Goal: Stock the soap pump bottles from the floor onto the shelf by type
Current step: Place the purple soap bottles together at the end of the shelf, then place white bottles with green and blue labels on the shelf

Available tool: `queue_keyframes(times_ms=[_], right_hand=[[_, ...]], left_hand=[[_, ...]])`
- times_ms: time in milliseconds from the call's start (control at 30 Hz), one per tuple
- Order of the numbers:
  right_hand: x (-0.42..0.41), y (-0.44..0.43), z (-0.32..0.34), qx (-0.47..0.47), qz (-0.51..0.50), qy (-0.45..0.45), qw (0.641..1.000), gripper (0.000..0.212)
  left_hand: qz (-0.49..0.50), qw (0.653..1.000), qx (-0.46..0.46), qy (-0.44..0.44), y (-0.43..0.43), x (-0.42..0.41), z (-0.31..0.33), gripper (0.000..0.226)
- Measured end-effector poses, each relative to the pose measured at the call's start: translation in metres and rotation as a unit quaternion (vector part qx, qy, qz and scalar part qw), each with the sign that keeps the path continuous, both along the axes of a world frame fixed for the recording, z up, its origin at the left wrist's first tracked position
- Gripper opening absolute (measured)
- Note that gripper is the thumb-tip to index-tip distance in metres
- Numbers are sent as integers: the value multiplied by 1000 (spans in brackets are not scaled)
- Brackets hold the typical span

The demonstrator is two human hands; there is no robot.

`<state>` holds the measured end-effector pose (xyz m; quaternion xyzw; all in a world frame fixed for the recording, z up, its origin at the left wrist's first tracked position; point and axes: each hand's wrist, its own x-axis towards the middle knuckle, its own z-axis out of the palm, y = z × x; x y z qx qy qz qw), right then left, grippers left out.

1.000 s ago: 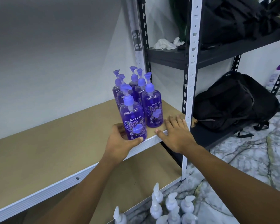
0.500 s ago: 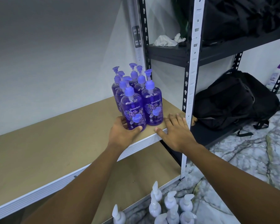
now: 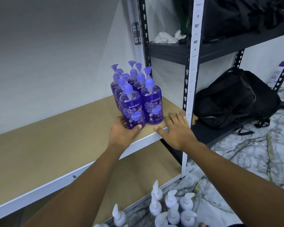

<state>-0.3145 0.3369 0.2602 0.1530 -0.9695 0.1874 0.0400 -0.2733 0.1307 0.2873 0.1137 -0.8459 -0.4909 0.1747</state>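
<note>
The front purple bottle (image 3: 132,110) stands upright on the shelf (image 3: 56,145), near its front edge and touching the other purple bottles (image 3: 152,108) clustered at the right end. It looks nearly full of liquid soap, so it is probably fairly heavy for its size and bottom-weighted. The body seems to be stiff, clear plastic with a glossy label, likely smooth and a bit slippery, but not fragile. The pump head on its thin neck is the weak point; lifting by it risks a wobble or a squirt. The wide lower body is the better place to hold, and sliding the bottle along the board is safer than tipping it.

The left hand (image 3: 121,130) does just that: thumb at the front of the base, fingers wrapped round the left side, a low, close grip on the bottle. The right hand (image 3: 177,128) holds nothing; it lies flat with straight fingers on the shelf's front corner, just beside the bottles, probably as a brace.

Down on the floor (image 3: 252,153), below the shelf edge, a bunch of white bottles (image 3: 170,208) waits. These are the other type and, by the task, belong in their own group, well apart from the purple ones. Beyond the white post (image 3: 192,79), a black backpack (image 3: 233,99) sits on the neighbouring rack, with a crumpled white cloth (image 3: 166,37) above.
</note>
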Motion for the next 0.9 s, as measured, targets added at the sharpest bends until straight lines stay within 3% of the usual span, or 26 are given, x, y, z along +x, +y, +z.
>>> queue_keyframes(times_ms=[200,367,500,633,800,900], right_hand=[[12,7,7,-37,18,-5,999,70],[47,25,12,-89,23,5,996,53],[86,38,10,-120,-4,-38,992,45],[138,50,-18,-133,-17,-132,982,39],[204,52,-98,-219,-111,-234,941,29],[237,56,-154,-207,-157,-294,920,26]], left_hand=[[-4,1000,0,-11,6,17,1,97],[-6,999,-16,44,22,62,-14,79],[-32,997,-8,63,38,108,-31,58],[-46,998,34,-2,52,144,-66,55],[-49,992,68,-98,70,185,-126,50],[-39,984,78,-155,76,208,-167,49]])
